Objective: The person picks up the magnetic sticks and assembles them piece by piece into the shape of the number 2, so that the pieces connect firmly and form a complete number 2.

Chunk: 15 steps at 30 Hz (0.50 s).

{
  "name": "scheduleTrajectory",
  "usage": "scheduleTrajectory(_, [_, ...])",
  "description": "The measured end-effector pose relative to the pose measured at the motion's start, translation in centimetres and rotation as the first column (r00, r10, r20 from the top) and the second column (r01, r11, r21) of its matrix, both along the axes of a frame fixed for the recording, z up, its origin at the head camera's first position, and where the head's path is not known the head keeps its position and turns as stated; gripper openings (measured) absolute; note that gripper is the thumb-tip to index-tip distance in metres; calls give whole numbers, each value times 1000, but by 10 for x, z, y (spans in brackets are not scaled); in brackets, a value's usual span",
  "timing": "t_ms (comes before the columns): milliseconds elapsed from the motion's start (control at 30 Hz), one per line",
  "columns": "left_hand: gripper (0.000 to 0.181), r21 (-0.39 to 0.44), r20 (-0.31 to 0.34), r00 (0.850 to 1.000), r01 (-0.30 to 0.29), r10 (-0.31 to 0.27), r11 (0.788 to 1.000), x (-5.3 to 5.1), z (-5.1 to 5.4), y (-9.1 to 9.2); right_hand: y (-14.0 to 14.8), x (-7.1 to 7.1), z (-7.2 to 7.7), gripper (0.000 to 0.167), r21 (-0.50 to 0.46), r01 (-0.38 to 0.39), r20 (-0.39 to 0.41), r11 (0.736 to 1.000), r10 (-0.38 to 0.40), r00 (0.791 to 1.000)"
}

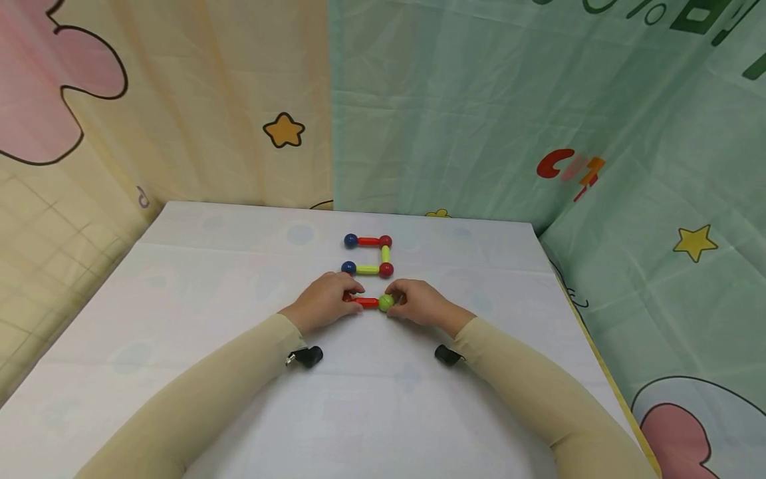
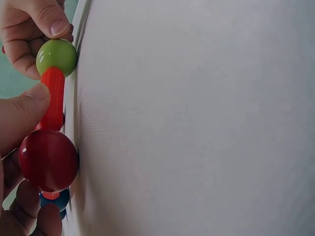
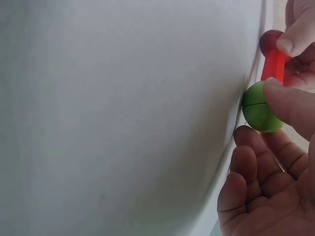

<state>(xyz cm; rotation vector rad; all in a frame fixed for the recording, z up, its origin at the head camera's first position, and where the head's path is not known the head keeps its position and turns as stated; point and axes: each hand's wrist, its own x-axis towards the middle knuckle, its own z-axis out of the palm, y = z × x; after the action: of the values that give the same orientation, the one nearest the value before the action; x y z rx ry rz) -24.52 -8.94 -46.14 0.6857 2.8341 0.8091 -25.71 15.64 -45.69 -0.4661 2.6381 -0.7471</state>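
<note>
A short red rod (image 1: 368, 303) joins a green ball (image 1: 385, 303) at its right end and a dark red ball (image 2: 48, 160) at its left. My left hand (image 1: 323, 299) pinches the rod beside the red ball, its thumb lying along the rod in the left wrist view. From the right, my right hand (image 1: 421, 303) holds the green ball between thumb and fingers. Just beyond lies a joined shape: two blue balls (image 1: 350, 241), two red balls (image 1: 385, 270), a red rod (image 1: 368, 241) and two yellow-green rods (image 1: 368, 270). My left hand partly covers the near blue ball.
The pieces lie on a table with a white cloth (image 1: 371, 412). Printed curtains (image 1: 449, 120) hang behind it and along both sides. Black wrist cameras (image 1: 308, 356) are strapped at both sleeve cuffs.
</note>
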Motion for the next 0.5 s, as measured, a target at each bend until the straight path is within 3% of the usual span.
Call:
scheduleTrajectory(300, [49, 42, 34, 996, -89, 87, 995, -5, 10, -22, 17, -6, 8, 36, -1, 23, -30, 1000, -23, 999])
scheduleTrajectory(500, [58, -12, -23, 992, -123, 122, 992, -15, 14, -44, 32, -17, 14, 34, 19, 107, -90, 994, -105, 990])
